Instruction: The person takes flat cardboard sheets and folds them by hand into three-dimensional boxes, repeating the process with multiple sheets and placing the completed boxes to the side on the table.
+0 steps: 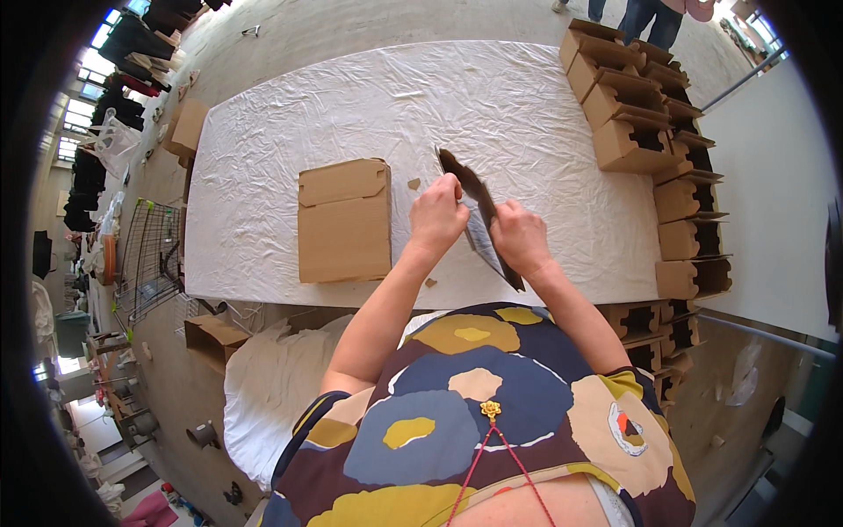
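Note:
A flat cardboard box blank (475,188) stands tilted on edge above the table, its dark side showing. My left hand (438,215) is closed at its left side, fingers curled in a pinch near the upper part. My right hand (521,237) grips the blank's right side, with the fingertips partly hidden behind it. To the left of my hands lies a pile of flat brown cardboard blanks (344,227). One small cardboard scrap (414,184) rests between the pile and my left hand, and another scrap (430,283) is near the front edge.
A white wrinkled cloth covers the table (369,105). Assembled open cardboard boxes (628,145) are stacked along its right side, beside a white panel (773,193). At the left are a wire rack (147,255) and an open carton (213,341). A person (652,22) stands far right.

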A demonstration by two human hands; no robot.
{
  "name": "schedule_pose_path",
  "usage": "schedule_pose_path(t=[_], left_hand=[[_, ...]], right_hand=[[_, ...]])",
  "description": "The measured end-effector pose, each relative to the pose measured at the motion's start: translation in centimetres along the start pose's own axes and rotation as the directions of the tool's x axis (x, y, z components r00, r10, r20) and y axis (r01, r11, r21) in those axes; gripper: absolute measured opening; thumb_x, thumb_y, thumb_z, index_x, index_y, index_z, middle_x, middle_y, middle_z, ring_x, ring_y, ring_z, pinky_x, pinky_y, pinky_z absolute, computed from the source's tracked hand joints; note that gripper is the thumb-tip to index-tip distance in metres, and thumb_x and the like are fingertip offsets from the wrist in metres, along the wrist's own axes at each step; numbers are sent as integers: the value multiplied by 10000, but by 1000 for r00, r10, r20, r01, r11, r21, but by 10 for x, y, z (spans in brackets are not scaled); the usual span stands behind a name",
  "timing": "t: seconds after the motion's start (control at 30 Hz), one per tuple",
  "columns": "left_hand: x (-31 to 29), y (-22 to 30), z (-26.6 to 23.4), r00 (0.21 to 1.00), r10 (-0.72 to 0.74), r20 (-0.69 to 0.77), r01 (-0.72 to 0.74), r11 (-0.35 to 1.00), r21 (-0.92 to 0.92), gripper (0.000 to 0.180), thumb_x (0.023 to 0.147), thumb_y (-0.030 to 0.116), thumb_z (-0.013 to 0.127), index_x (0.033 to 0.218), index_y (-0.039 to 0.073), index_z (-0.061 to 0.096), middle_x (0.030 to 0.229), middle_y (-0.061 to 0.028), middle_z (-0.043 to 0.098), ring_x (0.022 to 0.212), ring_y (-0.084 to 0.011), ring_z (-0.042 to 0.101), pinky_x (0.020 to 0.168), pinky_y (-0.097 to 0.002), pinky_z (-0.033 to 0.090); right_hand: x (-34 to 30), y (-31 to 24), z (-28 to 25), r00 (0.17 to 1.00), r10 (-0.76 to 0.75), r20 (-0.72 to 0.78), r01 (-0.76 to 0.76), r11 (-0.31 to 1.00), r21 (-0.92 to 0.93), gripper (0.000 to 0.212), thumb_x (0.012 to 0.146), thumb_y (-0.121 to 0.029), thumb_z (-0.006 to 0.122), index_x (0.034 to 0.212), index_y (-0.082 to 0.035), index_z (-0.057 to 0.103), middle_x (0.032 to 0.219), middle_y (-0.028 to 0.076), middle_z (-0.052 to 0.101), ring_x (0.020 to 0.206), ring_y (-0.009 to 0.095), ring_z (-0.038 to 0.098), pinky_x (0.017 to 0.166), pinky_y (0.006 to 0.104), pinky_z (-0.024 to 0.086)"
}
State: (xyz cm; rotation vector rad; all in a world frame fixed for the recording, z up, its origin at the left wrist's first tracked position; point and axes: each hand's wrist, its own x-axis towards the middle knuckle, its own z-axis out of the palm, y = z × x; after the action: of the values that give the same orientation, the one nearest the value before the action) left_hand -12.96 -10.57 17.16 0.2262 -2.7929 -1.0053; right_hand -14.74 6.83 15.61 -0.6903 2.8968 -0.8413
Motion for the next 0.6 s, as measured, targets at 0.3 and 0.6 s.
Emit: schedule_pose_path(t=[0.3,0.6], left_hand=[[-36,18,-36,965,76,253,-85,996,25,120,789,66,580,904,85,554,945,-111,625,847,-377,645,716,-492,515],[-31,3,-32,980,5,200,-20,997,73,145,794,77,592,938,89,580,934,-90,648,869,-345,650,733,-469,518]], right_hand=[[22,29,-18,984,134,-121,-134,991,15,219,911,-209,566,873,-5,638,946,214,668,845,442,658,769,542,529],[23,21,-2,979,199,-39,-198,980,35,253,899,-202,530,845,16,644,896,258,692,835,467,668,779,553,533]])
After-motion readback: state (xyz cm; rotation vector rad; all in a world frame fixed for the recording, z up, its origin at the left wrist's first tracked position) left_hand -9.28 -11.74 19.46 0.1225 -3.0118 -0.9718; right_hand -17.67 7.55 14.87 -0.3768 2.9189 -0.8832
